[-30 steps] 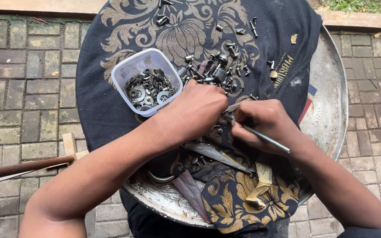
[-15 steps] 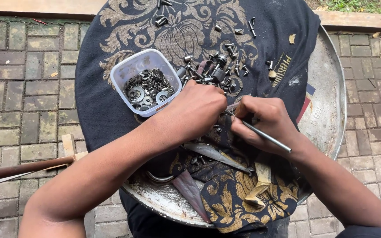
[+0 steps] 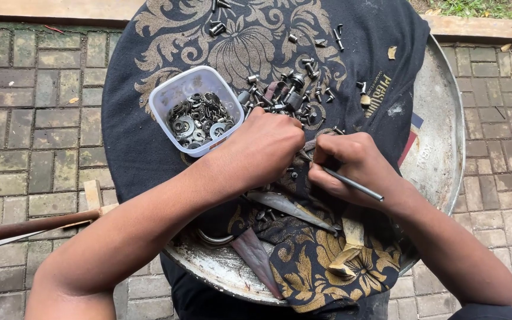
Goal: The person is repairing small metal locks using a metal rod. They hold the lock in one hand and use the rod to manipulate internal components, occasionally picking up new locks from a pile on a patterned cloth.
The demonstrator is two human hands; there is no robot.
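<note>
Right hand [image 3: 354, 169] pinches a thin rod [image 3: 351, 184]; its tip is hidden. Left hand [image 3: 265, 148] is curled over the bolts [image 3: 285, 101], can't tell what it grips.

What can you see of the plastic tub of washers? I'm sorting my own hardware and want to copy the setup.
The plastic tub is a small, translucent whitish container with rounded corners and no lid. It stands upright on the dark patterned cloth over a round metal tray, roughly half filled with grey metal washers and rings. It sits just beyond the left hand, which is close to its near corner.
</note>
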